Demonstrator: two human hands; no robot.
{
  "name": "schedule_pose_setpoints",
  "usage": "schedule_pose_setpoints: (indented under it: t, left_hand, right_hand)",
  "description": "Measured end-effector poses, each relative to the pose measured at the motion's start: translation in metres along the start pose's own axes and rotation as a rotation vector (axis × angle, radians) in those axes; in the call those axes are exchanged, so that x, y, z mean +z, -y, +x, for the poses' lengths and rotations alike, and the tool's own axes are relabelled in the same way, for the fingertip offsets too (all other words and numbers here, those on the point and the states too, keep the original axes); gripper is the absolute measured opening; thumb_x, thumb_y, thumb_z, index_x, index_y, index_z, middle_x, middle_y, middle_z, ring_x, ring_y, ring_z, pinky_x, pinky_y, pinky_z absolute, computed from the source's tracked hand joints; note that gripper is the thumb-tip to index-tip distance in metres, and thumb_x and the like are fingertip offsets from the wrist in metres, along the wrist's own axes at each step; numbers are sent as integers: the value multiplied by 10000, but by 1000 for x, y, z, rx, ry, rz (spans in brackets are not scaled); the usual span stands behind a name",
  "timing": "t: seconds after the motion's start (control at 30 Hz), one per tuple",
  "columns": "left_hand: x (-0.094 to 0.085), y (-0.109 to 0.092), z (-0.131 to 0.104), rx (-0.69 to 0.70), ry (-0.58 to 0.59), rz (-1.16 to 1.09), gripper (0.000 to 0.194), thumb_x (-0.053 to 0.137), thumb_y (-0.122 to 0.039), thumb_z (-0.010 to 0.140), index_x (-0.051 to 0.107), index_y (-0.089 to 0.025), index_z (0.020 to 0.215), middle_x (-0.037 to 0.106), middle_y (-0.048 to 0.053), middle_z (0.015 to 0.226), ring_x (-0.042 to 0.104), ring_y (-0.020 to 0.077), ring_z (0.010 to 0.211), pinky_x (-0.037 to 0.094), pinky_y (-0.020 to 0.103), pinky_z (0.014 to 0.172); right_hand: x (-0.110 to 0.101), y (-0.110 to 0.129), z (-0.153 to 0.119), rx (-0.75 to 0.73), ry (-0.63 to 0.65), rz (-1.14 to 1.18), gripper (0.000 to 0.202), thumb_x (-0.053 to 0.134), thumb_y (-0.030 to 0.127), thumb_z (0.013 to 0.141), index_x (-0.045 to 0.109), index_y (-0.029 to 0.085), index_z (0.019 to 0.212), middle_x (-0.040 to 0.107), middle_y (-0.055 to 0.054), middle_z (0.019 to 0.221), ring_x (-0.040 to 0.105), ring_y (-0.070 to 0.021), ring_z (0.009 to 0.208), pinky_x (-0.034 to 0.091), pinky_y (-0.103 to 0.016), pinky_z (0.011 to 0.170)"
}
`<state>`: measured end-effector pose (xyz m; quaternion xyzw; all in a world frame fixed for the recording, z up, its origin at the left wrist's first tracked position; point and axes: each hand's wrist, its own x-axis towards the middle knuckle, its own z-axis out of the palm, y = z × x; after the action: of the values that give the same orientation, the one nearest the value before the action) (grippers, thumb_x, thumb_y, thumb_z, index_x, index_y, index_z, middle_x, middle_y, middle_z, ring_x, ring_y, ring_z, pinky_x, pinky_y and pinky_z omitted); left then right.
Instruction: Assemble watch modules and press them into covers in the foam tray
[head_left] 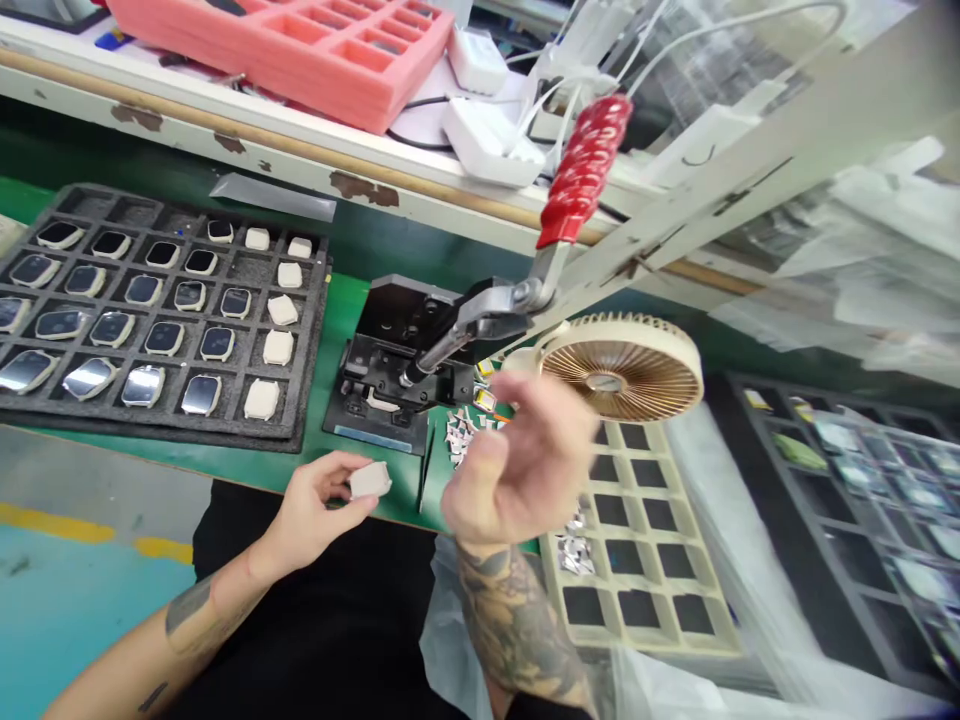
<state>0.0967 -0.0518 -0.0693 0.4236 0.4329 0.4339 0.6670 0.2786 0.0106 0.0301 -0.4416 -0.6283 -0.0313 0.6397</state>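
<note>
My left hand (319,505) holds a small cream square case (370,480) between thumb and fingers, low in front of the black clamp fixture (405,360). Blurred by motion, my right hand (525,455) is raised over the bench to the right of the fixture, its fingers curled; whether it holds anything cannot be made out. Above the fixture rises a lever with a red wrapped handle (585,165). Small white and silver scraps (461,435) lie between the fixture and my right hand.
A dark foam tray (315,390) with watch-like units stands left. A round fan (622,368) sits behind my right hand, above a cream compartment tray (646,640). Farther right is a black tray (817,540). A shelf holds pink foam (367,100) and white adapters (491,140).
</note>
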Motion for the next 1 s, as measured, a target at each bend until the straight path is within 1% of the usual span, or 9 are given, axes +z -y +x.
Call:
schedule_pose_setpoints:
  t: [0.07, 0.17, 0.23, 0.3, 0.47, 0.63, 0.77, 0.9, 1.0]
  left_hand:
    - [-6, -3, -4, 73, -29, 105, 322, 885, -273, 904, 807, -186, 1204, 836, 110, 1145, 816, 239, 988, 671, 300, 858]
    - [-15, -6, -5, 210, -66, 262, 336, 869, -237, 902, 833, -224, 1236, 821, 102, 1211, 811, 232, 968, 692, 308, 845]
    - [-17, -9, -3, 299, -69, 364, 350, 860, -209, 902, 839, -245, 1249, 819, 94, 1211, 803, 222, 943, 693, 300, 817]
    - [-16, -12, -1, 378, -61, 426, 358, 846, -195, 915, 833, -257, 1268, 818, 91, 1206, 798, 222, 949, 693, 304, 816]
    - [-10, -20, 3, 504, -106, 553, 403, 781, -236, 998, 767, -281, 1398, 719, 128, 1359, 763, 269, 1098, 678, 332, 817]
    - [-5, -21, 29, 533, -167, 1029, 459, 637, -285, 1094, 659, -287, 1552, 703, 131, 1387, 770, 230, 905, 619, 338, 807]
    - [5, -24, 72, 383, -70, 1339, 354, 527, -247, 1122, 779, -252, 1370, 716, 159, 1382, 782, 252, 866, 544, 326, 664]
    - [10, -33, 92, 317, 14, 1382, 334, 540, -129, 1070, 831, -219, 1209, 755, 149, 1141, 778, 249, 820, 544, 313, 692]
    - [9, -42, 78, 327, 35, 1285, 325, 670, -167, 1019, 795, -252, 1307, 729, 148, 1333, 786, 243, 862, 589, 327, 749]
  right_hand:
    - [-7, -16, -45, 71, 201, 14, 344, 549, 196, 1087, 694, 284, 1386, 757, -84, 1126, 750, -287, 1078, 654, -535, 960]
    - [-2, -42, -95, 126, 561, -113, 447, 503, 116, 1073, 652, 254, 1471, 744, -137, 1322, 706, -317, 1257, 622, -566, 1083]
    - [11, -56, -107, 120, 716, -232, 525, 499, 85, 1047, 598, 201, 1550, 678, -196, 1454, 623, -363, 1398, 549, -622, 1182]
    - [26, -66, -105, 140, 802, -283, 530, 515, 58, 1018, 624, 172, 1524, 678, -218, 1433, 620, -379, 1384, 516, -641, 1201]
    - [32, -63, -94, 273, 726, -193, 393, 460, 123, 1086, 717, 224, 1365, 739, -145, 1258, 682, -298, 1249, 583, -518, 1135]
    - [-15, -39, -111, 372, 501, -134, 471, 446, 176, 1123, 593, 250, 1564, 668, -154, 1486, 645, -281, 1407, 579, -521, 1183]
    - [-52, -38, -116, 399, 417, -200, 468, 506, 202, 1116, 604, 278, 1568, 692, -135, 1492, 652, -296, 1421, 580, -557, 1187]
    - [-67, -41, -111, 369, 414, -226, 471, 539, 212, 1110, 609, 286, 1570, 711, -135, 1477, 681, -307, 1391, 598, -570, 1165]
    - [-59, -36, -110, 291, 393, -211, 504, 567, 164, 1086, 610, 295, 1571, 724, -134, 1459, 699, -319, 1368, 630, -578, 1119]
